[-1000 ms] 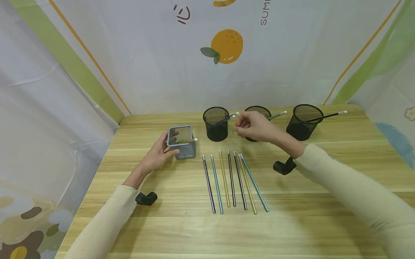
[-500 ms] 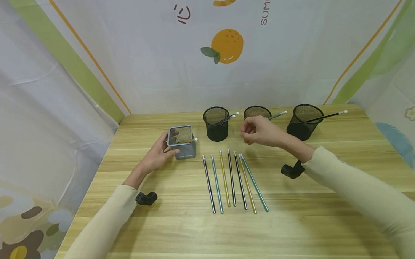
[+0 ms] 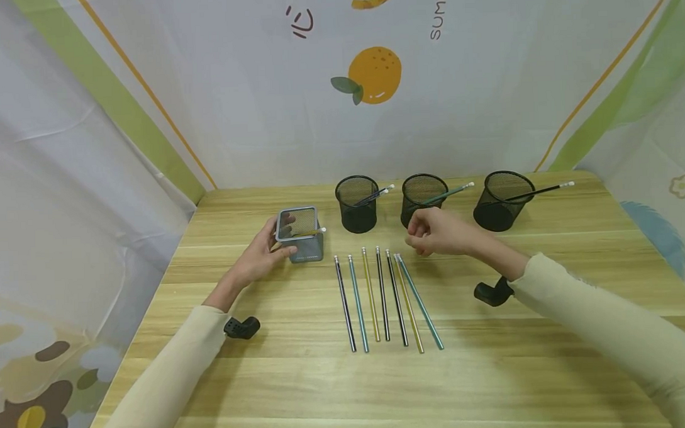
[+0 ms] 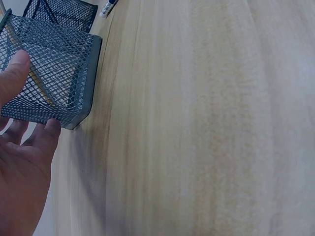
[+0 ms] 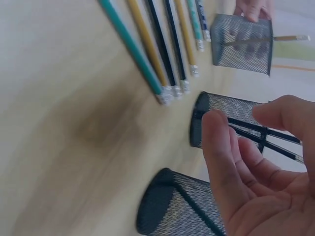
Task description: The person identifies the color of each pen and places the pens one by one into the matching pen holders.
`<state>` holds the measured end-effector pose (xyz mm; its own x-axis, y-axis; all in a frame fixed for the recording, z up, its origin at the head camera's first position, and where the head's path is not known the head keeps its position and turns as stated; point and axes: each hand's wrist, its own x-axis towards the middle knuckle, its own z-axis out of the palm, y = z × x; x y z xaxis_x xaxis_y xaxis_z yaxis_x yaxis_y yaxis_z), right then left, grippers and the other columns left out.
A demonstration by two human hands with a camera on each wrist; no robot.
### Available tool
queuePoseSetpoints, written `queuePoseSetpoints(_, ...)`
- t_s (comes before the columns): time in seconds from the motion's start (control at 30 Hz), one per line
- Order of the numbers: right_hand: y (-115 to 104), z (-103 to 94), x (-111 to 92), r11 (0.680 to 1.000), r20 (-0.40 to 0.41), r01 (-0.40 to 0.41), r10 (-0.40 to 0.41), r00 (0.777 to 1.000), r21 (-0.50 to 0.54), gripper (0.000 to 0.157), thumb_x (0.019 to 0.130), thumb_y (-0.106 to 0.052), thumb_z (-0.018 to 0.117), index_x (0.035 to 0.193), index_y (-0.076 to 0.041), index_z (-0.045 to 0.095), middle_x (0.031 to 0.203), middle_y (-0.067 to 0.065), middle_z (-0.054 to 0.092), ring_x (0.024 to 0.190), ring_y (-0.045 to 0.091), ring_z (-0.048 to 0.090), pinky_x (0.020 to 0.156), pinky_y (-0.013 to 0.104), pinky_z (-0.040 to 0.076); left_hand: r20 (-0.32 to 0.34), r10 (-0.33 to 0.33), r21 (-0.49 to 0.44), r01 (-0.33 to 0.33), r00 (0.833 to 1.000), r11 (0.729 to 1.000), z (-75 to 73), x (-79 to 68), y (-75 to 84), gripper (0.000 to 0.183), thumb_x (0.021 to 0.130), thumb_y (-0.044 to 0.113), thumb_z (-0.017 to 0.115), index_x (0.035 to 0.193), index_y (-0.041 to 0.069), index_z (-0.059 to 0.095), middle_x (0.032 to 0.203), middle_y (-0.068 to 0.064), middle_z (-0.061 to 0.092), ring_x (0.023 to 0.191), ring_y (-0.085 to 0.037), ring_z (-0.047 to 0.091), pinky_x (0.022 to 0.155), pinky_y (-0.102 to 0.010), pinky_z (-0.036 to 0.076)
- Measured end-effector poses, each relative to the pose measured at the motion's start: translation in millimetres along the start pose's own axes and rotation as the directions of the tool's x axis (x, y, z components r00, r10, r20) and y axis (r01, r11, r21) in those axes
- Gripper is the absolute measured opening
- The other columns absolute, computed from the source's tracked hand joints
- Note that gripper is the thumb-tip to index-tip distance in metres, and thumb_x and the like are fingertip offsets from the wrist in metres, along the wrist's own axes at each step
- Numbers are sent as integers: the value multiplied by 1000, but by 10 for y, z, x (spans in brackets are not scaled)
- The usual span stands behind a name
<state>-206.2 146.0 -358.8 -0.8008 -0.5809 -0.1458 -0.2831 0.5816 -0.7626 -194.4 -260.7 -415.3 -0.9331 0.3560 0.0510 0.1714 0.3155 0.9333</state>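
Observation:
My left hand (image 3: 257, 255) grips a square grey mesh pencil holder (image 3: 307, 248) at the left, thumb on the front and fingers around the far side. In the left wrist view a yellow pencil (image 4: 42, 88) shows through its mesh. My right hand (image 3: 442, 231) hovers in front of the middle black mesh pencil cup (image 3: 411, 205), fingers loosely bent. In the right wrist view a gap shows between thumb and fingertips (image 5: 215, 120), with nothing held. To its lower left on the table lie several pencils in a row, the nearest a teal pencil (image 3: 418, 299), eraser ends away from me.
Left of the middle cup stands a round black mesh cup (image 3: 358, 220) with two dark pencils. Another black mesh cup (image 3: 494, 215) at the right holds a black pencil (image 3: 540, 192). The wooden table (image 3: 303, 392) ends at a white printed curtain (image 3: 248, 116) behind the cups.
My right hand has moved toward me and slightly right, away from the middle cup, uncovering more of it. My left hand and the grey holder have stayed in place.

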Motion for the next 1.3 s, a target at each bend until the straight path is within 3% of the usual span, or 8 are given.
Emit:
queuePoseSetpoints(0.2, 143, 97, -85, 999, 9, 6, -5, 1000, -52, 14, 97, -10, 66, 100, 3, 61, 80, 6, 67, 68, 29, 69, 61, 32, 58, -3, 3, 6, -3, 1000, 1000, 9, -6, 6, 68, 98, -6, 62, 156, 1, 27, 159, -20, 30, 148, -36, 26, 118, -52, 26)
queuePoseSetpoints(0.43, 273, 180, -149, 1000, 21, -11, 12, 1000, -22, 12, 96, -5, 67, 98, 4, 60, 78, 7, 66, 65, 26, 68, 59, 34, 60, -5, 7, 7, -6, 1000, 1000, 10, -9, 20, 68, 98, -6, 62, 156, 0, 26, 159, -19, 30, 148, -36, 25, 118, -50, 27)
queuePoseSetpoints(0.57, 279, 224, -172, 999, 21, -31, 31, 999, 7, 10, 95, -2, 67, 96, 5, 59, 75, 9, 66, 64, 26, 67, 57, 35, 60, -7, 8, 9, -8, 1000, 1000, 8, -11, 18, 69, 98, -6, 62, 156, 0, 25, 159, -20, 30, 148, -36, 25, 118, -51, 27)
queuePoseSetpoints(0.87, 246, 352, -222, 994, 25, -78, 80, 996, -79, 11, 93, -5, 69, 92, -1, 59, 74, 4, 63, 59, 17, 63, 53, 29, 53, -4, 15, -8, -15, 1000, 1000, 7, -13, 18, 69, 98, -7, 62, 156, -1, 25, 159, -21, 30, 147, -37, 26, 118, -52, 26)
queuePoseSetpoints(1.3, 182, 432, -244, 989, 40, -98, 103, 994, -113, 11, 90, -5, 68, 90, -1, 58, 70, 3, 61, 57, 14, 59, 54, 28, 49, -3, 21, 5, -21, 1000, 1000, 4, -9, 14, 69, 98, -6, 62, 156, -1, 25, 159, -22, 30, 147, -39, 25, 118, -54, 25)
